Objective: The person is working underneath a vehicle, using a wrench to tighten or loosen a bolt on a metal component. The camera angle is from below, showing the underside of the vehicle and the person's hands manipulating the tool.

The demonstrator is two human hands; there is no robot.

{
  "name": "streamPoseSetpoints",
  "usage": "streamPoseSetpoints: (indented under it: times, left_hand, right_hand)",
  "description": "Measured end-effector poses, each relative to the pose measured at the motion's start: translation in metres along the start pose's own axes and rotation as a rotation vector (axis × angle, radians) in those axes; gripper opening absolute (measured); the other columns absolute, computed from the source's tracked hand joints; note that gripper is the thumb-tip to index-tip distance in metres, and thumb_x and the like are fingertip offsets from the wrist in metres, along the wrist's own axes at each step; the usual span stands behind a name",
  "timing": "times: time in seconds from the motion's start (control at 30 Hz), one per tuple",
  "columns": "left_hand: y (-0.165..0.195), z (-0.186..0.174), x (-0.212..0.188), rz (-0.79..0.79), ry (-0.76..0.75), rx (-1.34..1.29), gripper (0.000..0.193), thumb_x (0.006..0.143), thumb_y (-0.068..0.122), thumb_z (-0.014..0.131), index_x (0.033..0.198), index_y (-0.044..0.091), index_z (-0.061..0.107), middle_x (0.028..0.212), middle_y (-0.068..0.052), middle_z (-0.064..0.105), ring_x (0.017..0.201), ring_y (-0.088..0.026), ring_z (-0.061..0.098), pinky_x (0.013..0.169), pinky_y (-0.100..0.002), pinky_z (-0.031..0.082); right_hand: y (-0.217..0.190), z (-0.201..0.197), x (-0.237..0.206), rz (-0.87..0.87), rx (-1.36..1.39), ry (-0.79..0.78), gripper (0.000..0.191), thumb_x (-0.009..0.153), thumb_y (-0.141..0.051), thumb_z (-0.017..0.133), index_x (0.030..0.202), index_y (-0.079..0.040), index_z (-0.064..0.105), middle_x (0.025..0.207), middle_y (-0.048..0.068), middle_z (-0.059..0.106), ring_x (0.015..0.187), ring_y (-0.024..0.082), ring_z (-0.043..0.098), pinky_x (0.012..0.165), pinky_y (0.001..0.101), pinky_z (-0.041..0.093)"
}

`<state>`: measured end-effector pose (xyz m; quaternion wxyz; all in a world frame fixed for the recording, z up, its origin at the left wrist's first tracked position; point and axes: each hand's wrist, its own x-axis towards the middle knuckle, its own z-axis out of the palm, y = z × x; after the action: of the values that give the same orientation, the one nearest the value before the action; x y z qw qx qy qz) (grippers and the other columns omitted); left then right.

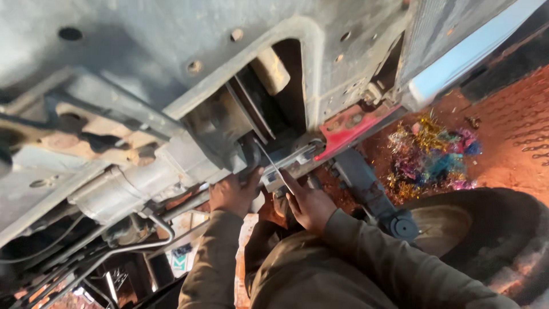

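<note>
Head view, underside of a vehicle seen from below. Left hand (pixel 231 193): raised against a dark part beneath the grey chassis panel (pixel 143 63), fingers curled on it; grip not clearly readable. Right hand (pixel 307 201): fingers closed narrowly around the lower end of a thin metal rod (pixel 269 160). Rod: long axis slanting from lower right at the hand to upper left, tip pointing up towards the dark opening (pixel 286 91) in the chassis, beside a light metal bracket (pixel 297 157). Red bracket (pixel 351 127) just right of that. Grey cylinder and pipes (pixel 123 191) to the left. Tyre (pixel 486 240) lower right; coloured tinsel (pixel 432 154) on reddish ground beyond. Olive sleeves (pixel 366 257) on both arms.
</note>
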<state>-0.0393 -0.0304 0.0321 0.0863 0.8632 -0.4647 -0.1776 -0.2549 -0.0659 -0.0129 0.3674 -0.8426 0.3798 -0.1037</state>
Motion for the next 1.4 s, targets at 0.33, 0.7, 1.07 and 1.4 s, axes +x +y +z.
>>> streamPoseSetpoints:
  times: [0.33, 0.7, 1.07, 1.4]
  left_hand:
    - [0.001, 0.011, -0.037, 0.275, 0.533, -0.219, 0.049, 0.085, 0.034, 0.079, 0.117, -0.001, 0.068, 0.110, -0.025, 0.070, 0.106, -0.049, 0.062, 0.090, -0.056, 0.051]
    - [0.011, -0.002, -0.057, 0.161, 0.497, -0.484, 0.015, 0.095, 0.021, 0.069, 0.100, 0.007, 0.068, 0.097, -0.012, 0.070, 0.082, -0.028, 0.072, 0.067, -0.039, 0.057]
    - [0.014, 0.030, -0.053, -0.038, 0.172, -0.761, 0.032, 0.096, 0.034, 0.067, 0.098, 0.003, 0.074, 0.080, -0.012, 0.076, 0.070, -0.024, 0.073, 0.065, -0.036, 0.056]
    - [-0.010, 0.007, -0.057, 0.223, 0.719, -0.004, 0.043, 0.085, 0.034, 0.076, 0.116, 0.005, 0.066, 0.123, -0.028, 0.061, 0.117, -0.047, 0.059, 0.100, -0.055, 0.048]
  right_hand:
    - [-0.035, -0.034, 0.001, -0.054, -0.156, 0.019, 0.073, 0.095, -0.028, 0.062, 0.157, -0.008, 0.030, 0.094, 0.027, 0.067, 0.070, 0.043, 0.067, 0.061, 0.0544, 0.053]
    - [0.008, 0.011, 0.003, 0.013, -0.020, 0.037, 0.072, 0.102, -0.023, 0.052, 0.163, -0.011, 0.015, 0.094, 0.028, 0.068, 0.056, 0.044, 0.064, 0.049, 0.0571, 0.050]
    - [-0.042, -0.056, -0.001, -0.146, -0.262, 0.065, 0.056, 0.094, -0.023, 0.064, 0.145, -0.006, 0.049, 0.073, 0.019, 0.069, 0.064, 0.040, 0.066, 0.064, 0.0531, 0.053]
    - [0.011, 0.013, 0.011, -0.025, -0.037, 0.076, 0.054, 0.105, -0.025, 0.054, 0.154, -0.016, 0.035, 0.078, 0.019, 0.071, 0.061, 0.040, 0.065, 0.052, 0.0540, 0.049]
